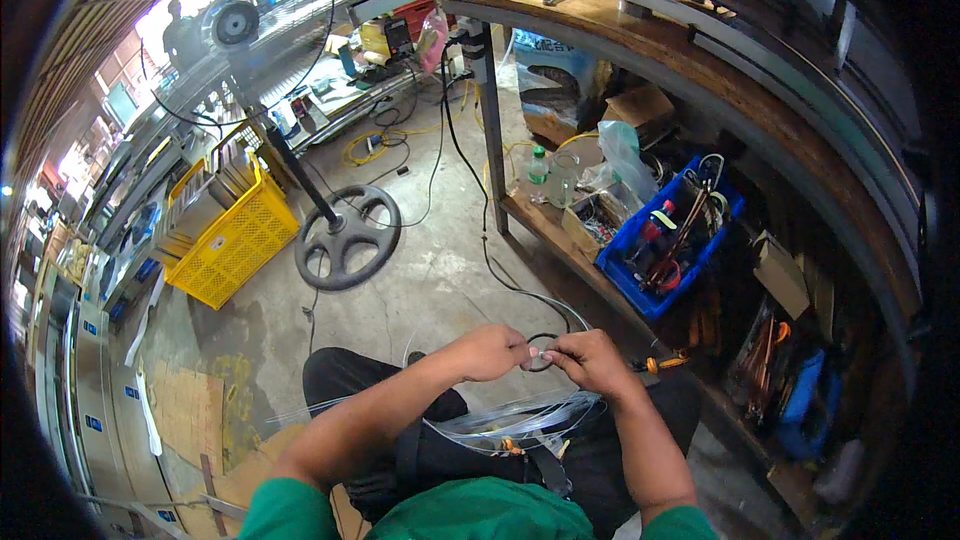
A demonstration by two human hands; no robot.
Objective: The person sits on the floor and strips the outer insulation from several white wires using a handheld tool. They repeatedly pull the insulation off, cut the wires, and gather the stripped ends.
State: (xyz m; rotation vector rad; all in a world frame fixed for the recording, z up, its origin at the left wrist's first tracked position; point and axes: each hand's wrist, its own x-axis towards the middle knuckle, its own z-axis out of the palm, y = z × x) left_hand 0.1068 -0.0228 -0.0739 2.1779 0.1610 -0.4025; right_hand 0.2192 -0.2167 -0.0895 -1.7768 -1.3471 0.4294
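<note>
Both hands, left hand (492, 351) and right hand (590, 360), meet above the lap, fingers pinched together on thin clear plastic strips (520, 420) draped over the knees. Beyond: blue bin (625, 275) on the desk's lower shelf, yellow crate (232, 240) on the floor.

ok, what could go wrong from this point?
1. Both the left hand and right hand pinch one small spot on the clear ties bundled across the lap; loose strands fan out and could slip or tangle.
2. The black cable trails across the floor to the lap and might snag a foot.
3. The blue bin on the low shelf sits close to the right elbow and could be knocked.
</note>
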